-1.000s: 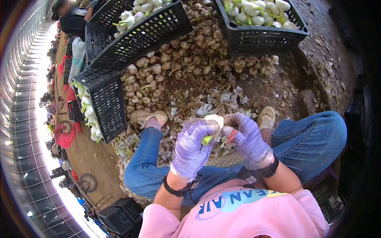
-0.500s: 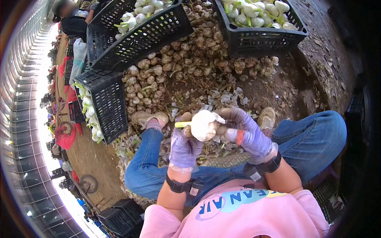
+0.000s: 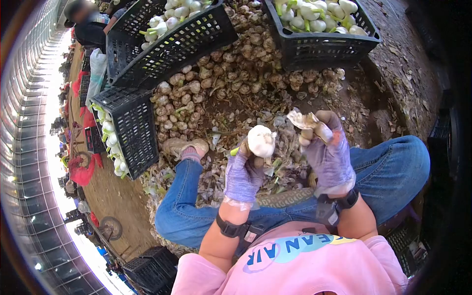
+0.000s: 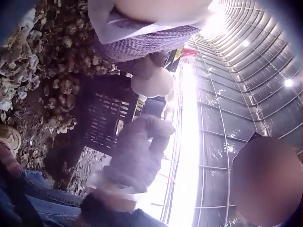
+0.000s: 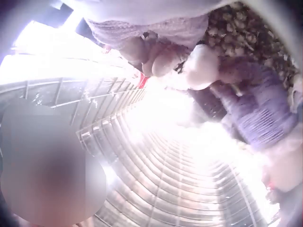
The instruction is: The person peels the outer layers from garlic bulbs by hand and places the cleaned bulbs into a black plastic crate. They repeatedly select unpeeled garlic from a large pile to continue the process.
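Observation:
In the head view my left hand [image 3: 243, 174], in a purple knit glove, grips a white garlic bulb [image 3: 261, 141] by its short green stem, root end facing up and right. My right hand [image 3: 332, 155], gloved the same way, pinches a strip of brownish garlic skin [image 3: 301, 119] between thumb and fingers. The two hands are apart, with the skin off to the right of the bulb. From the right wrist, the pale bulb [image 5: 201, 68] shows between both hands. Glare washes out much of the left wrist view, where the bulb [image 4: 154, 84] hangs under the left fingers.
Unpeeled garlic bulbs [image 3: 246, 59] are heaped on the soil ahead. Black crates [image 3: 329, 51] of trimmed garlic stand at the back, with another crate [image 3: 132, 130] on the left. Peeled skins [image 3: 278, 169] litter the ground between my legs. Another person [image 3: 91, 29] sits at upper left.
The bulb was held between both hands and turned from stem-forward to root-up. My right hand has pulled away to the right with skin, while the left keeps the bulb.

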{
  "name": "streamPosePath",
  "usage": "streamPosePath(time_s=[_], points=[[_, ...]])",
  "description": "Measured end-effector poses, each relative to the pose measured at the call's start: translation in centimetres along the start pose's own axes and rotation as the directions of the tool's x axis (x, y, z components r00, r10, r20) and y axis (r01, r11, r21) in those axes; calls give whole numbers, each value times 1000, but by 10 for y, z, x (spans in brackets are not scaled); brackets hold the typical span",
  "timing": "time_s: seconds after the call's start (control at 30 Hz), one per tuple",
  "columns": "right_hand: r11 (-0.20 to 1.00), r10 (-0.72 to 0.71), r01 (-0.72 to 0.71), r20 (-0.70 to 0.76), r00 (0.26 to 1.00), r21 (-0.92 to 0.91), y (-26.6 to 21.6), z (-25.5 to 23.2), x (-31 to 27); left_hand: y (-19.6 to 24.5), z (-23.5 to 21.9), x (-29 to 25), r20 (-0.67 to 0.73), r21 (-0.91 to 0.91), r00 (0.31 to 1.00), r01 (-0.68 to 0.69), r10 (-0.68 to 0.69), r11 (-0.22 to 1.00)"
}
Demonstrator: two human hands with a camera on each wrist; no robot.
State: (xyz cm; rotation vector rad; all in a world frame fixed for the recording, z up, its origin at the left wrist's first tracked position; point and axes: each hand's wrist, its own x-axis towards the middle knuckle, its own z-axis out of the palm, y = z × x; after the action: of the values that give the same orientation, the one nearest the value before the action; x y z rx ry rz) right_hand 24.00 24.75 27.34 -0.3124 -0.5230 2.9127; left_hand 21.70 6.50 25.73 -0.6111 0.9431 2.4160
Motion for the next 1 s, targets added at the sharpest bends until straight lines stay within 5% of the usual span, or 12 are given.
streamPosePath(time_s=[0.07, 0.13, 0.2, 0.3, 0.37, 0.4, 0.47, 0.53, 0.7, 0.8, 0.9, 1.0], points=[[880, -21, -29, -99, 995, -475, 1, 5, 0, -2, 0, -1, -39, -102, 999, 6, -10, 995], [819, 78, -22, 73, 994, -574, 12, -4, -10, -3, -2, -4, -23, -24, 999, -32, 31, 999], [518, 53, 118, 169, 984, -847, 20, -7, -15, -5, -3, -7, 17, 134, 995, -102, 100, 986], [484, 87, 70, 127, 988, -872, 21, -4, -14, -2, 2, -13, -27, 314, 979, -185, 204, 931], [758, 309, -339, -151, 939, -557, 12, -6, -8, 5, -1, -12, 60, 405, 965, -256, 253, 878], [866, 329, -372, -180, 927, -334, 13, -20, -2, 9, -5, -9, 110, 392, 970, -244, 218, 887], [929, 178, -261, -300, 937, -263, 7, -25, 11, 18, -9, 4, 94, 333, 988, -148, 123, 931], [924, 172, -269, -333, 927, -273, 10, -26, 13, 27, 4, 26, 47, 350, 990, -139, 131, 927], [704, 274, -385, -272, 923, -597, 27, -42, 7, 64, 122, 67, 456, 257, 865, -354, 210, 899], [681, 302, -417, -288, 909, -602, 29, -43, 7, 60, 138, 75, 452, 309, 871, -356, 194, 882], [626, 121, -299, -289, 950, -720, 36, -48, 16, 35, 83, 109, 254, 642, 958, -268, 131, 718], [576, 147, -357, -337, 930, -735, 44, -61, 18, 20, 14, 147, -68, 785, 995, 7, 75, 620]])
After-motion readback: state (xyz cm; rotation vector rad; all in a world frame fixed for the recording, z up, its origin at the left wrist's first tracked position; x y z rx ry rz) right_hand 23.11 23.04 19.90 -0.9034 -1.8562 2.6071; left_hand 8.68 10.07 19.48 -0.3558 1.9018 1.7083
